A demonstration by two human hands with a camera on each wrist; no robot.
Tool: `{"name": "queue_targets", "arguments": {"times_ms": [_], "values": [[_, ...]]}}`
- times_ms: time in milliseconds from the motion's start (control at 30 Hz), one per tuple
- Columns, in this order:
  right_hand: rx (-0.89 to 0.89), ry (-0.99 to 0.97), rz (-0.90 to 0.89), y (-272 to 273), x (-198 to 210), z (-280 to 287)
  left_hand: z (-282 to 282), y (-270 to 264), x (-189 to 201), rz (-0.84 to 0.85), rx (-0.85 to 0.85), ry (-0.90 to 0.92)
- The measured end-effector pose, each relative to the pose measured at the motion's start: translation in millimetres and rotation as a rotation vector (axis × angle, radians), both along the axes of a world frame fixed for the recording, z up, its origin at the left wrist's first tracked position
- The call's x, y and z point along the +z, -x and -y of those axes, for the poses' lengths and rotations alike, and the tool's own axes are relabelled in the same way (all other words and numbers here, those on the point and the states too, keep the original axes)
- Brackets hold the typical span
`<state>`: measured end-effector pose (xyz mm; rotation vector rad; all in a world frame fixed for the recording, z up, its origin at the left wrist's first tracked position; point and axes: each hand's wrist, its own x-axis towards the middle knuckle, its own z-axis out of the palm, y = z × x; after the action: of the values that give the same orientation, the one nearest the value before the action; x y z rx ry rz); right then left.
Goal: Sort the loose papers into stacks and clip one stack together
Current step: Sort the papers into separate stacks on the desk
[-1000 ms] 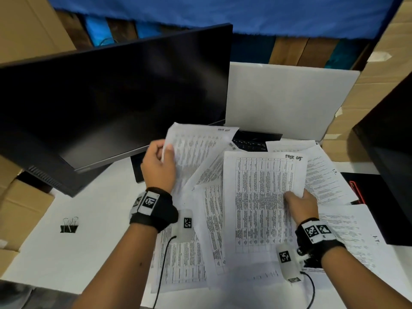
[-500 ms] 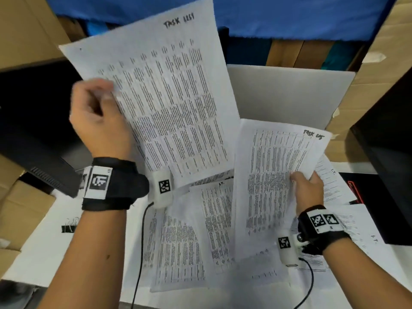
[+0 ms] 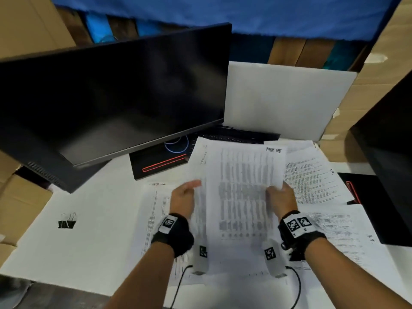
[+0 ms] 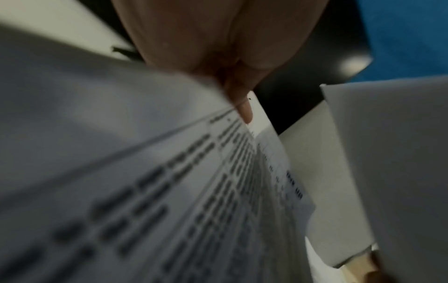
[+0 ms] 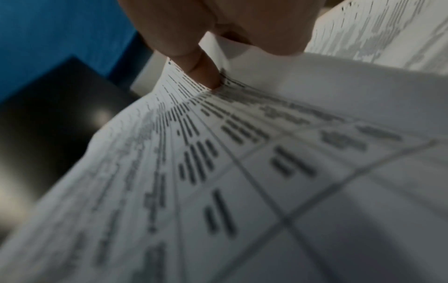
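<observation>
The held sheets, at centre frame above the tabletop, look light, limp and slick against each other, so I judge they are best taken at both long edges near mid-height and squared before the binder clip, lying at lower left, goes on one short edge. The left hand has its grip loose, fingers fairly straight along the left edge, while the right hand pinches the right edge, thumb on the printed face. They are white pages with dense printed tables and a handwritten heading at the upper right corner; more loose papers lie flat right of them.
</observation>
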<state>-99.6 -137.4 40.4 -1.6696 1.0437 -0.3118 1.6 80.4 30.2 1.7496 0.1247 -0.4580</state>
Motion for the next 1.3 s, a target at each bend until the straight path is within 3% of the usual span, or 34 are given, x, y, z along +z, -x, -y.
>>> {"name": "queue_targets", "arguments": {"times_ms": [100,200,300,500,633,800,933,1067,1200,1300], "values": [[0.118,0.033,-0.201,3,-25,-8,3,17,-6,-0.269,-0.029,0.157],[0.155,-0.016,-0.269,7,-34,-15,3,27,-5,-0.159,-0.156,0.095],[0.130,-0.065,-0.183,11,-24,-19,3,31,7,-0.064,-0.205,0.134],[-0.027,-0.369,0.102,11,-13,5,11,20,31,0.095,-0.299,0.215],[-0.034,-0.279,0.252,10,7,13,17,16,44,0.296,-0.297,0.274],[-0.060,-0.183,0.449,8,27,2,23,19,50,0.419,-0.277,0.247],[0.004,-0.126,0.408,10,24,-9,23,22,37,0.417,-0.163,0.202],[0.013,-0.125,0.342,12,17,-18,19,23,22,0.351,-0.155,0.203],[-0.032,-0.164,0.349,12,14,-17,15,15,16,0.317,-0.166,0.166],[-0.113,-0.172,0.398,15,20,-7,6,-6,-3,0.277,-0.049,0.049]]}}
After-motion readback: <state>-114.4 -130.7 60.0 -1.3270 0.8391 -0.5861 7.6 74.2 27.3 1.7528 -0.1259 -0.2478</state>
